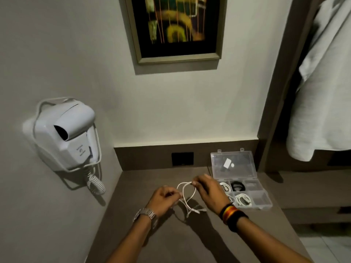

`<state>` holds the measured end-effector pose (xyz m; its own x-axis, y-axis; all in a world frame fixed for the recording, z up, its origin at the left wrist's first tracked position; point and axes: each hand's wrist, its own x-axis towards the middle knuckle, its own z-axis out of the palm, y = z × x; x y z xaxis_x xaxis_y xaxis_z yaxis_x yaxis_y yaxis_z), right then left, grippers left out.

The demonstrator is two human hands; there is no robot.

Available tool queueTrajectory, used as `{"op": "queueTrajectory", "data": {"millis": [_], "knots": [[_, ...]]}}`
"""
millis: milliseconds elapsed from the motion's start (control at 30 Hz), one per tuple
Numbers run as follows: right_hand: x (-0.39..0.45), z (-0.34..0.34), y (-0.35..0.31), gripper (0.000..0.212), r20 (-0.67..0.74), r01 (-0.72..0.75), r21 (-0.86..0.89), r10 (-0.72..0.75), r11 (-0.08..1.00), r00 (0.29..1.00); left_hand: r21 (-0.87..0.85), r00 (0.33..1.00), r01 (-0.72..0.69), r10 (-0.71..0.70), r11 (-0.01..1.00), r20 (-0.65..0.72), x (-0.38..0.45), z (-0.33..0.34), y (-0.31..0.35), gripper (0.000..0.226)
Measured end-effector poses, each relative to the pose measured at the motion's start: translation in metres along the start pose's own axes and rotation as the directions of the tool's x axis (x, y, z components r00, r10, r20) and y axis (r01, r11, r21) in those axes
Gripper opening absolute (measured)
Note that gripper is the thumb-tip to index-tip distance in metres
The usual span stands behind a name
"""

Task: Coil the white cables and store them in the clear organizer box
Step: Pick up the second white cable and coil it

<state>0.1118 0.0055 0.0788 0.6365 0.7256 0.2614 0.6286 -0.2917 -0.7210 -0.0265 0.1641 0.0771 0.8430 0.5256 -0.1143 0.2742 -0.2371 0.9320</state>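
A thin white cable (185,194) hangs in loose loops above the brown counter, its connector ends dangling low near the surface. My left hand (163,200) pinches the loops on the left side. My right hand (209,192) pinches the top of the loops on the right. To the right stands the clear organizer box (263,203) with its lid (233,164) propped open against the back ledge. Coiled white cables (243,199) fill some of its compartments, and a black coil (237,185) lies in one at the back. My right hand hides part of the box's left side.
A white wall-mounted hair dryer (66,135) with a curly cord hangs on the left wall. A black socket plate (182,158) sits in the back ledge. A framed picture (176,27) hangs above. White towels (326,76) hang at the right, past the counter's edge.
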Motion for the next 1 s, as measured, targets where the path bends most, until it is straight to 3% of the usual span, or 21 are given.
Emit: {"op": "queueTrajectory", "data": {"millis": [133, 200, 267, 367, 433, 500, 567, 600, 667, 733, 767, 867, 933, 1000], "knots": [[0.029, -0.032, -0.009, 0.017, -0.055, 0.012, 0.053, -0.009, 0.999, 0.998, -0.100, 0.996, -0.084, 0.087, 0.991, 0.026, 0.009, 0.016, 0.040, 0.017], [0.039, -0.044, -0.009, 0.017, -0.087, -0.008, 0.102, 0.017, 0.995, 0.996, -0.252, 0.997, -0.067, 0.072, 0.965, 0.010, 0.016, 0.021, 0.055, 0.024], [0.041, -0.053, -0.007, 0.017, -0.075, -0.020, 0.072, 0.025, 0.997, 0.997, -0.483, 0.999, -0.034, 0.042, 0.875, 0.004, 0.021, 0.021, 0.067, 0.026], [0.034, -0.052, -0.007, 0.022, 0.069, 0.030, -0.072, -0.025, 0.997, 0.997, -0.731, 0.997, -0.066, 0.076, 0.679, -0.019, 0.030, 0.017, 0.087, 0.027], [0.026, -0.047, -0.012, 0.022, 0.170, 0.079, -0.120, -0.058, 0.990, 0.984, -0.824, 0.993, -0.084, 0.119, 0.560, -0.021, 0.035, 0.012, 0.101, 0.028], [0.019, -0.045, -0.017, 0.021, 0.218, 0.116, -0.140, -0.084, 0.983, 0.972, -0.839, 0.991, -0.090, 0.135, 0.536, -0.019, 0.040, 0.008, 0.111, 0.031], [0.018, -0.050, -0.023, 0.023, 0.220, 0.160, -0.173, -0.121, 0.972, 0.968, -0.763, 0.990, -0.123, 0.135, 0.634, -0.046, 0.043, 0.005, 0.113, 0.037], [0.018, -0.055, -0.027, 0.025, 0.221, 0.181, -0.192, -0.137, 0.964, 0.966, -0.661, 0.987, -0.150, 0.146, 0.735, -0.062, 0.044, 0.004, 0.112, 0.041], [0.020, -0.069, -0.034, 0.029, 0.219, 0.220, -0.257, -0.166, 0.941, 0.962, -0.265, 0.973, -0.232, 0.222, 0.936, -0.068, 0.043, -0.002, 0.105, 0.048], [0.022, -0.088, -0.040, 0.031, 0.195, 0.260, -0.332, -0.204, 0.907, 0.959, 0.117, 0.963, -0.270, 0.270, 0.956, 0.011, 0.042, -0.007, 0.096, 0.052], [0.025, -0.099, -0.043, 0.031, 0.176, 0.278, -0.357, -0.228, 0.892, 0.958, 0.199, 0.964, -0.267, 0.259, 0.943, 0.063, 0.041, -0.008, 0.094, 0.050], [0.039, -0.122, -0.049, 0.026, 0.103, 0.320, -0.379, -0.304, 0.868, 0.947, 0.305, 0.952, -0.290, 0.240, 0.907, 0.191, 0.030, -0.003, 0.099, 0.037], [0.051, -0.127, -0.051, 0.023, 0.028, 0.309, -0.354, -0.320, 0.883, 0.947, 0.198, 0.944, -0.281, 0.233, 0.939, 0.232, 0.022, 0.004, 0.105, 0.031], [0.063, -0.125, -0.050, 0.019, -0.072, 0.225, -0.189, -0.242, 0.956, 0.968, 0.035, 0.947, -0.224, 0.209, 0.974, 0.245, 0.018, 0.010, 0.114, 0.029]]}}
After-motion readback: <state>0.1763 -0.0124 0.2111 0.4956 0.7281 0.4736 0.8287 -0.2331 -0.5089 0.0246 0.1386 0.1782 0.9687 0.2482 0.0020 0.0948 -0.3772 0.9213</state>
